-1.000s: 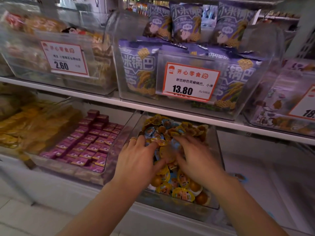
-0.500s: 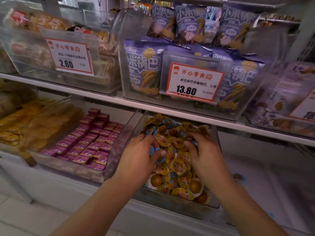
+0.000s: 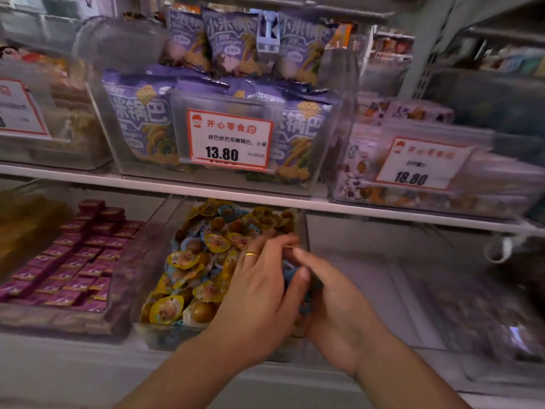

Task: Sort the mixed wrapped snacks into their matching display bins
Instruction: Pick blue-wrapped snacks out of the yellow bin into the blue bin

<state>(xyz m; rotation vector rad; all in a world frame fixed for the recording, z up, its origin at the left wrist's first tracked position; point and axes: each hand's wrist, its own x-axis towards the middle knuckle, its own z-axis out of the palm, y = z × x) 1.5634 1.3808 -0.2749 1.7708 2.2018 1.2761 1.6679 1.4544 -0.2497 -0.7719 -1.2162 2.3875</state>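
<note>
Both hands, the left hand (image 3: 259,290) and right hand (image 3: 333,305), cup what seems a bunch of blue-wrapped snacks (image 3: 306,299) over the clear bin (image 3: 165,219); light, crinkly, slippery, best gathered by the handful.

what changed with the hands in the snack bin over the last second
The left hand and right hand, apart a second ago, have come together at the right side of the bin, gathering blue-wrapped snacks between them. The yellow-wrapped snacks and purple packets beside them stayed put.
</note>
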